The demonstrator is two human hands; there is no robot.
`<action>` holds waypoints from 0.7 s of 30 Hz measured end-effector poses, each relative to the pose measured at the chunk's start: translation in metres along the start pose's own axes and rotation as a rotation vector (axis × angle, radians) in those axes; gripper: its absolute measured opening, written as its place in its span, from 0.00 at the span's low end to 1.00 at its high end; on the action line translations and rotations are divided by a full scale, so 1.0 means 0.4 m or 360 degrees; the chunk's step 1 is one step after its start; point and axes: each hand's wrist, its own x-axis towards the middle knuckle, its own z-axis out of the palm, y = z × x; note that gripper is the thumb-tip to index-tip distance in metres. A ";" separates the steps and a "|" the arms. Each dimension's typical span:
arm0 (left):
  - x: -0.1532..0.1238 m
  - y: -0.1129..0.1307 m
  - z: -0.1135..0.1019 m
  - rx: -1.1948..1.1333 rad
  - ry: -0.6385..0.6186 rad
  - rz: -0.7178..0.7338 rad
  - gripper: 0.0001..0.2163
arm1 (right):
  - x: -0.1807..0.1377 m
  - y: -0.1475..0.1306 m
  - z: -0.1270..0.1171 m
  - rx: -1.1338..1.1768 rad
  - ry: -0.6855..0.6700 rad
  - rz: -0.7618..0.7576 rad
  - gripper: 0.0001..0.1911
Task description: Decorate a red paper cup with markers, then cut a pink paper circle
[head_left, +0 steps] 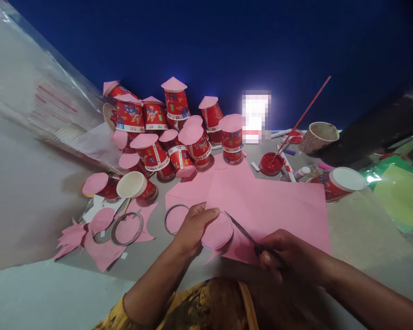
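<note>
Pinched between the thumb and fingers of my left hand (194, 227) is a round piece of pink paper (219, 233) with a purple outline along its edge. A narrow offcut hangs from its lower rim. My right hand (278, 252) is closed round the dark handles of a pair of scissors (242, 229). The blade tips reach the upper right edge of the pink circle. Beneath both hands lies a large pink paper sheet (278, 206). Just left of my left hand, a ring (167, 224) rests on the table around pink paper, partly covered by the hand.
Several red paper cups with pink paper tops (151, 153) crowd the back left. A second ring (141, 231) lies among pink scraps (103, 252). At the right are a red paint pot (271, 167) with a stick, a patterned cup (315, 140), and a white-topped cup (346, 178).
</note>
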 end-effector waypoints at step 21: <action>0.032 0.010 -0.015 0.0331 -0.0118 0.0130 0.24 | 0.004 0.029 -0.017 0.0105 -0.0072 -0.0002 0.36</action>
